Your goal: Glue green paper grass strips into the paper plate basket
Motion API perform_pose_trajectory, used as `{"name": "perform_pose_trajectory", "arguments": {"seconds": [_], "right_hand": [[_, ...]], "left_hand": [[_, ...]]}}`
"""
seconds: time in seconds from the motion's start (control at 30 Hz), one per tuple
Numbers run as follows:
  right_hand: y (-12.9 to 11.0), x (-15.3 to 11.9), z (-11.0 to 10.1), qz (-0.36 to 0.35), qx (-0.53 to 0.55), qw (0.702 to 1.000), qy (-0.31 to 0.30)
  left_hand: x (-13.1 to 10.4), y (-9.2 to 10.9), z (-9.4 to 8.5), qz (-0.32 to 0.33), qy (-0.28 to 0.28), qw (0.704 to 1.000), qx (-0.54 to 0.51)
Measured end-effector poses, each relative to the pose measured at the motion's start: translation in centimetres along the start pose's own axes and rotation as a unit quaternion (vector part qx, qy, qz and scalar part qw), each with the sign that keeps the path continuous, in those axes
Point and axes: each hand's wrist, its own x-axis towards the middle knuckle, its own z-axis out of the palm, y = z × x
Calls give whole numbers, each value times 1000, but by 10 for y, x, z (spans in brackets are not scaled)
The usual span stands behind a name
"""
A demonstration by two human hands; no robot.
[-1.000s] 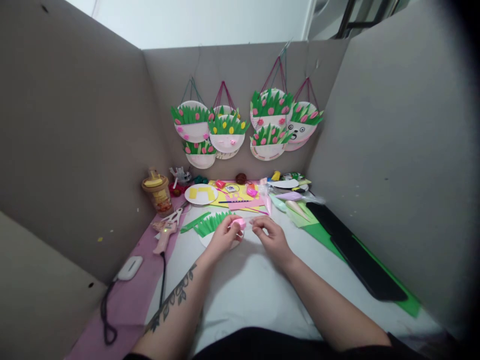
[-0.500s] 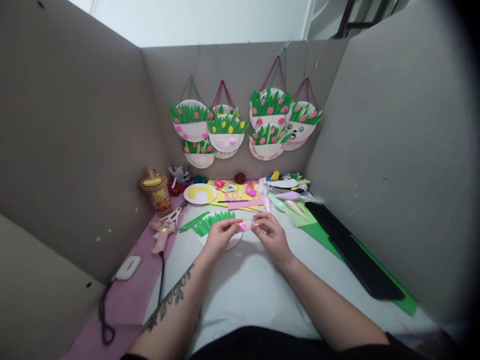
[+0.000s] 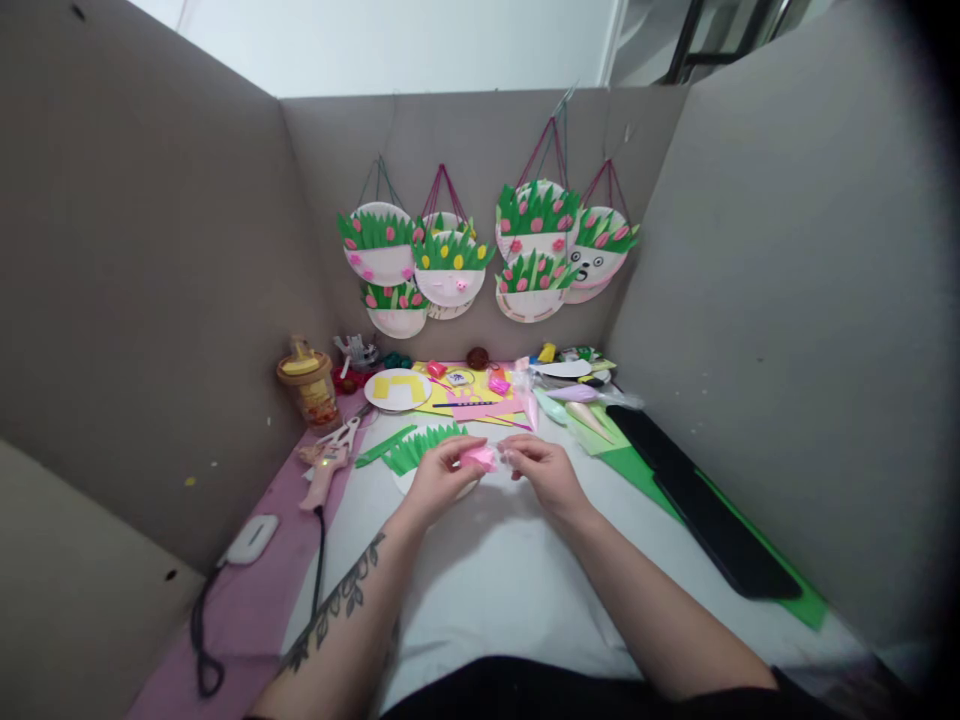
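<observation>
A small pink packet (image 3: 478,458) in clear wrapping sits between the fingers and thumb of my left hand (image 3: 442,478). My right hand (image 3: 546,474) pinches the clear end of that wrapping, just right of the pink part. Beneath and behind my left hand lies a white paper plate (image 3: 403,482) with a green paper grass fringe (image 3: 420,447) along its top. Green paper strips (image 3: 384,448) lie at the plate's left.
A pink glue gun (image 3: 321,482) with a black cord and a drink cup (image 3: 309,388) are at the left. Coloured papers (image 3: 487,405) and piping bags lie behind. A black board (image 3: 720,520) is at the right. Decorated plates (image 3: 450,287) hang on the back panel.
More of the pink packet shows at my left fingertips. My right fingers have closed in on the clear end of the wrapping. The view has shifted slightly.
</observation>
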Motion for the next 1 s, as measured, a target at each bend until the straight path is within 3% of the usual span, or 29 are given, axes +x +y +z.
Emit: {"name": "perform_pose_trajectory", "arguments": {"seconds": [0.17,0.3,0.43,0.67,0.9,1.0], "right_hand": [[-8,-3,3,68,25,997,-34],[-10,-6,7,68,22,997,-38],[-9,-8,11,47,-21,998,-23],[-9,-10,13,-16,-56,998,-11],[-2,-12,13,-47,-116,992,-13],[3,-9,9,-15,-110,994,-10]], "left_hand": [[0,0,-1,-6,20,1000,23],[0,0,2,-18,57,998,8],[0,-5,6,-81,75,990,-91],[2,-11,8,-136,27,959,-247],[4,-3,1,-138,33,977,-161],[6,-5,-3,-141,41,977,-155]]}}
